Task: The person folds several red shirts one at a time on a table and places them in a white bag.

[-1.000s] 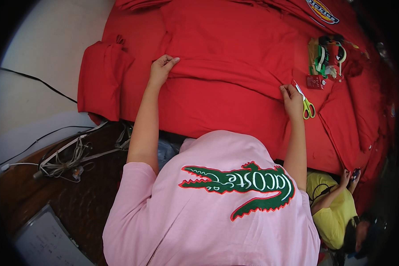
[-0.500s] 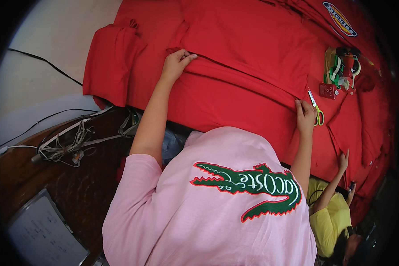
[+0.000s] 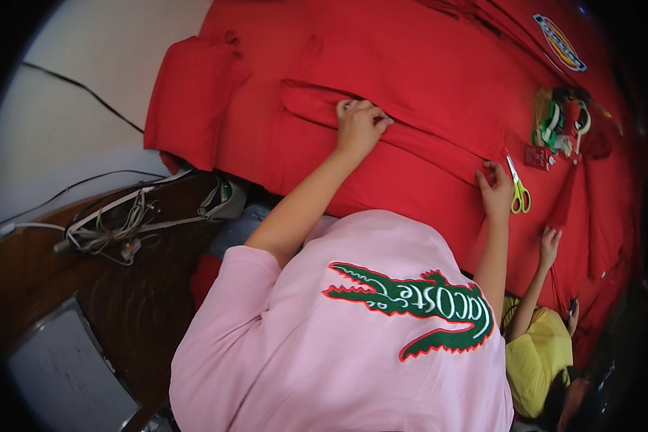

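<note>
A pale wall point(image 3: 65, 108) fills the upper left, crossed by a thin black cable point(image 3: 86, 90). Below it runs a dark wooden floor point(image 3: 122, 302) with a tangle of grey cords point(image 3: 115, 223). A grey board point(image 3: 65, 374) lies at lower left. Light is soft and even.

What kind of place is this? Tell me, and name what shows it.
Probably a sewing or garment workroom. A big spread of red fabric covers the work surface, yellow-handled scissors lie on it by the right hand, and the left hand presses a fold.
</note>
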`<state>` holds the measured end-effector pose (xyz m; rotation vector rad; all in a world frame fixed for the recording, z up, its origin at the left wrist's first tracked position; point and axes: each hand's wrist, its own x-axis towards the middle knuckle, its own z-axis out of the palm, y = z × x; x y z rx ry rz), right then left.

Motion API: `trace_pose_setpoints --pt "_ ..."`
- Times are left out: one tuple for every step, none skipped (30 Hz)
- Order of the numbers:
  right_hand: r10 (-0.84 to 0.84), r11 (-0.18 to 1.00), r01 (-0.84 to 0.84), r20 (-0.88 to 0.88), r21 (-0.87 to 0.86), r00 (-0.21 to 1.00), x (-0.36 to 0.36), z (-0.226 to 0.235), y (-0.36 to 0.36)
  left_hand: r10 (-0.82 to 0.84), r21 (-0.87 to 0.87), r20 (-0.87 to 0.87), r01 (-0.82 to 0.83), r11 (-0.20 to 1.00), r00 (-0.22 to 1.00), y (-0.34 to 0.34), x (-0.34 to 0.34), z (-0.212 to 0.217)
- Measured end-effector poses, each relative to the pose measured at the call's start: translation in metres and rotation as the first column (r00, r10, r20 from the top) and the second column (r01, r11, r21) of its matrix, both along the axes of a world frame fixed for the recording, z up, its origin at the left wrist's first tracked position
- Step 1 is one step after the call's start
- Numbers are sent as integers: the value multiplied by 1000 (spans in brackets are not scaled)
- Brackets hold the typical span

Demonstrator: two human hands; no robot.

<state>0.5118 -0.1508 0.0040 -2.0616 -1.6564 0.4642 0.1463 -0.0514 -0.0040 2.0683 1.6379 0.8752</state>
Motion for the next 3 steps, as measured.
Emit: trace_pose_setpoints --pt "5 1000 -5 -26 20 1000 5 -4 0 -15 -46 40 17 999 999 4 4 4" --pt "-31 999 29 -43 -43 999 10 -9 0 -10 -152 153 33 988 988 4 4 7" --pt "-66 992 59 -55 -110 996 9 -9 0 27 -366 447 155 918 894 8 -2 13"
